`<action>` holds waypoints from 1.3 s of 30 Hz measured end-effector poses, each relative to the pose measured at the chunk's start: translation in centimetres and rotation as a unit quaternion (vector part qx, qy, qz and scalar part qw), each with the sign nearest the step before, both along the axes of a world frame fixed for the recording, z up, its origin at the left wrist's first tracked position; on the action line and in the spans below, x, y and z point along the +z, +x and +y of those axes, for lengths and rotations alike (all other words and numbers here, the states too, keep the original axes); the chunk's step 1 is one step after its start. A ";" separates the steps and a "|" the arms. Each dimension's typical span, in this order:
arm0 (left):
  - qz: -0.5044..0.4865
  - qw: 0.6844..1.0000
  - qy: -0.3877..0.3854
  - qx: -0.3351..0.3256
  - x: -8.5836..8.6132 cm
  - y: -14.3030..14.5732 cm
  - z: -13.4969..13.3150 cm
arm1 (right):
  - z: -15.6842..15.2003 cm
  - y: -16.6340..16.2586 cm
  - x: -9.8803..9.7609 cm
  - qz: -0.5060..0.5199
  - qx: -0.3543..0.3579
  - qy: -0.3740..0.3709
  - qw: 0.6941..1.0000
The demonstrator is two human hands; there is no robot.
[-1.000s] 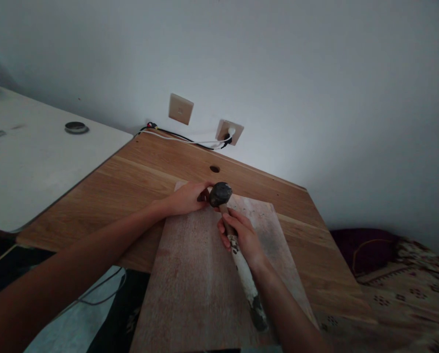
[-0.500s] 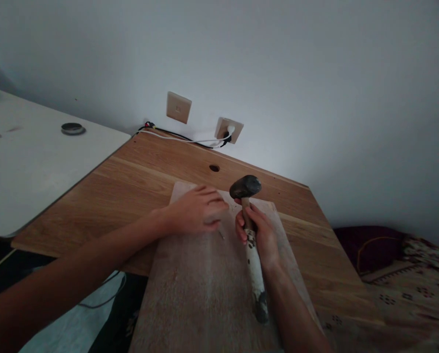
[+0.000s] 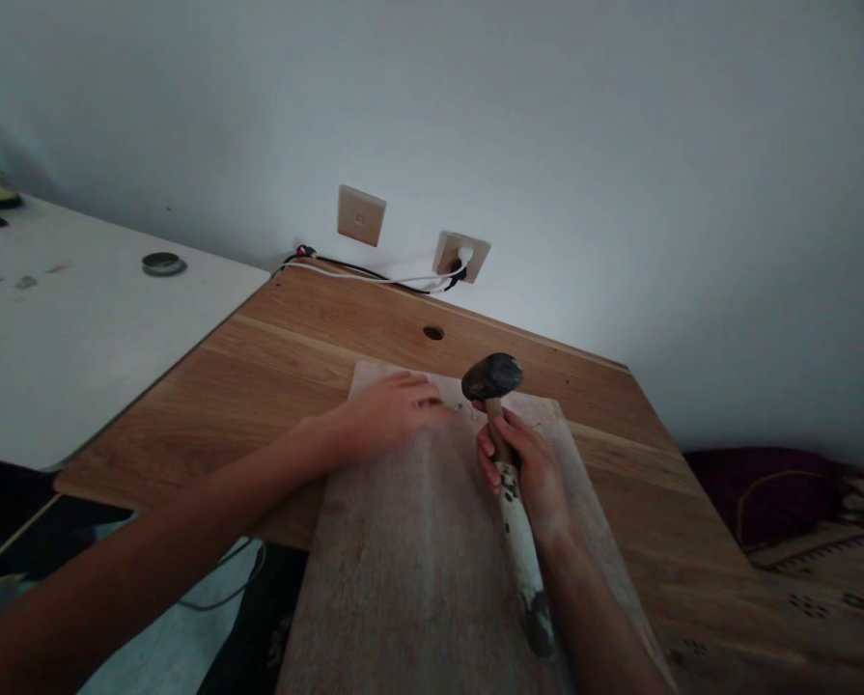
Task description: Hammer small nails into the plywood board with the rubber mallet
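Note:
My right hand (image 3: 537, 468) is wrapped around the upper handle of a hammer (image 3: 519, 541). It has a stubby dark head at the far end and a worn white handle with dark patches. The hammer is held over a pale wooden board (image 3: 403, 589). Over the far left part of this board is my left hand (image 3: 395, 415), palm down and smeared by motion. Its fingertips point toward the hammer, and whether they hold anything does not show. Small marks or bits lie on the board between the two hands, too small to make out.
The board rests on a brown wooden desk (image 3: 316, 328) with a round hole (image 3: 432, 333). Cables run along the wall to a socket (image 3: 461, 256). At left, a white table (image 3: 113, 328) carries a small round dark-topped item (image 3: 163, 264). Dark red fabric (image 3: 765, 492) is at right.
The view has shifted slightly. My left hand has moved over the spot where a small nail-like piece lay on the board; that piece no longer shows. My right hand keeps its hold on the hammer.

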State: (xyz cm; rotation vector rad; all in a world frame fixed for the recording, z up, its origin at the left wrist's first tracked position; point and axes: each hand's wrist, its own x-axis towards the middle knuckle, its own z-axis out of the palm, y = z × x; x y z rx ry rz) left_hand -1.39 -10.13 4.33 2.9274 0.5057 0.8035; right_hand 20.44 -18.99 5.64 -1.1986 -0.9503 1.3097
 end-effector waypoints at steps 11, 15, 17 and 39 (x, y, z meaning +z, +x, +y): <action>-0.063 0.943 -0.321 0.059 -1.5 -3.0 4.4 | 0.0 -0.2 -0.2 0.013 -0.004 -0.005 1.000; -0.063 0.944 -0.319 0.051 -1.5 -2.9 4.3 | 0.0 -0.4 0.0 0.013 -0.004 -0.008 1.000; -0.068 0.945 -0.316 0.046 -1.6 -2.9 4.4 | 0.0 -0.4 0.1 0.009 0.000 -0.012 1.000; -0.059 0.932 -0.352 0.068 -1.9 -2.7 4.6 | 0.1 -3.2 0.9 0.022 0.079 -0.056 0.995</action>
